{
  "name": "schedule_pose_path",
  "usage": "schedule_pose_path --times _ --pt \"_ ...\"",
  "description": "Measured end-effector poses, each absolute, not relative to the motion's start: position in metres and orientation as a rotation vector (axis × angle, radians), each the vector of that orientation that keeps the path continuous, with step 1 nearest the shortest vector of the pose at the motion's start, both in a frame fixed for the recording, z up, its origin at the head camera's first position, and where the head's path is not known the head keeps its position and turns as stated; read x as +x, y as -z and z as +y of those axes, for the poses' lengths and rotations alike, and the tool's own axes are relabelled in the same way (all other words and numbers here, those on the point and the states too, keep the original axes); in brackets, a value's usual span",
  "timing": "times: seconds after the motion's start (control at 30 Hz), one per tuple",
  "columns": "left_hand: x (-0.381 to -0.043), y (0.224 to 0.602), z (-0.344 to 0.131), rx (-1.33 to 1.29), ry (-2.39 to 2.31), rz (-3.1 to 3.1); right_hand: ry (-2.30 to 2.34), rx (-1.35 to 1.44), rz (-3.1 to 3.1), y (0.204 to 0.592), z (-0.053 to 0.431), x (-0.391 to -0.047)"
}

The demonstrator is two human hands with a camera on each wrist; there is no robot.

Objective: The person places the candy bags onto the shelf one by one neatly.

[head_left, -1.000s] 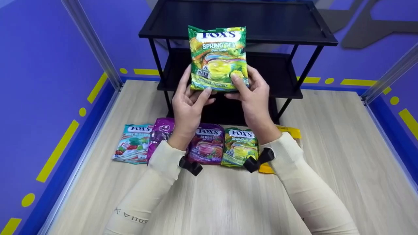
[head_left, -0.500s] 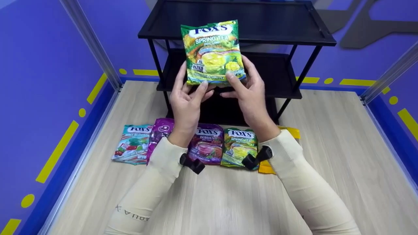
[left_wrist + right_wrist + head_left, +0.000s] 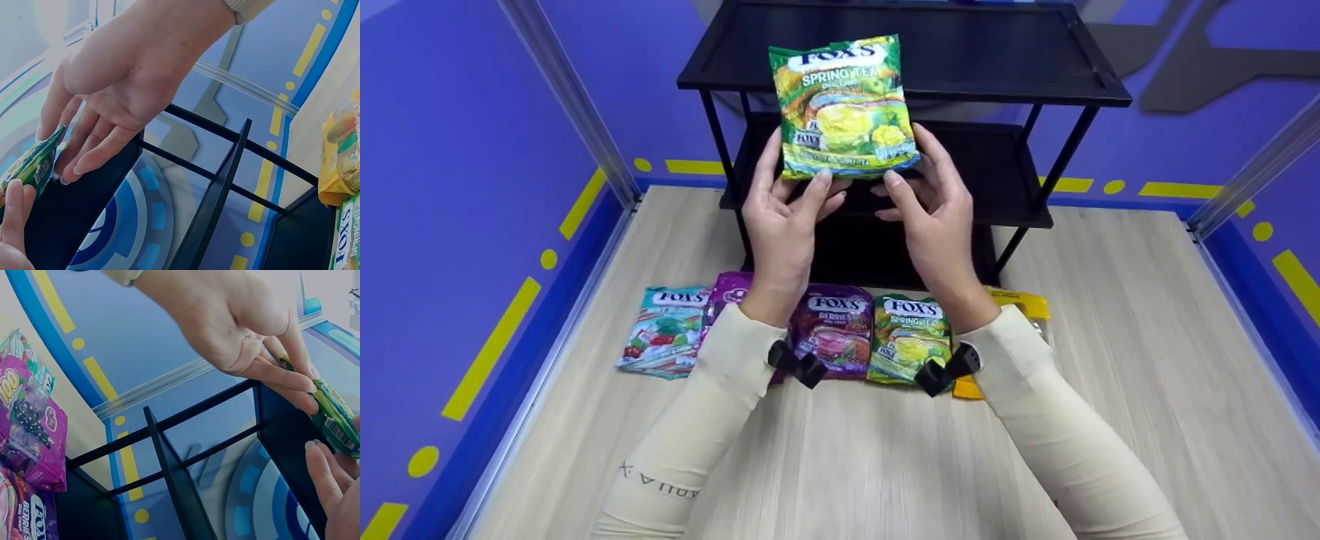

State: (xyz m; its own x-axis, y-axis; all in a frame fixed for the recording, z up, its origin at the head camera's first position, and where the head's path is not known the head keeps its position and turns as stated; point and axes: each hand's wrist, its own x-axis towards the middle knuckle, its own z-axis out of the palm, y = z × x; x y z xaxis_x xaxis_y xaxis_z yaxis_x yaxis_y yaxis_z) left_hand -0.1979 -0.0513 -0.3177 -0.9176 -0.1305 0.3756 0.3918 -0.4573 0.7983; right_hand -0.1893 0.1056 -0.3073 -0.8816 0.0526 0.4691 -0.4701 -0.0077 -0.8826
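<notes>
A green and yellow Fox's Spring Tea candy bag (image 3: 844, 112) is held up in front of the black shelf's top board, its front facing the head camera and tilted slightly. My left hand (image 3: 781, 232) grips its lower left corner, thumb at the bottom edge. At the lower right, my right hand (image 3: 943, 225) pinches the same bag with the thumb near the bottom edge. Fingers of both hands reach behind it, partly hidden in the head view. Both wrist views catch the candy bag (image 3: 35, 160) edge-on; a barcode shows on the bag (image 3: 336, 419) in the right one.
A black shelf rack (image 3: 1005, 45) stands behind the hands. On the wooden table before it lie a Mint Blossom bag (image 3: 666, 330), a purple bag (image 3: 725, 300), a Berries bag (image 3: 836, 330), another Spring Tea bag (image 3: 911, 337) and a yellow bag (image 3: 1024, 304). Blue panels (image 3: 442, 187) enclose the table.
Both hands have carried the candy bag upward and a little left, toward the shelf's top, and it has tilted slightly. My right thumb has slid down to the bag's bottom edge.
</notes>
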Motion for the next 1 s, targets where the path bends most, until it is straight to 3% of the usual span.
schedule_pose_path --times 0.27,1.0 --pt "-0.203 0.309 -0.052 -0.371 2.405 -1.422 -1.825 0.417 -1.876 0.293 0.097 -0.17" --pt "-0.211 0.294 -0.051 -0.325 2.316 -1.42 -1.564 0.639 -1.948 0.31 0.102 -0.19"
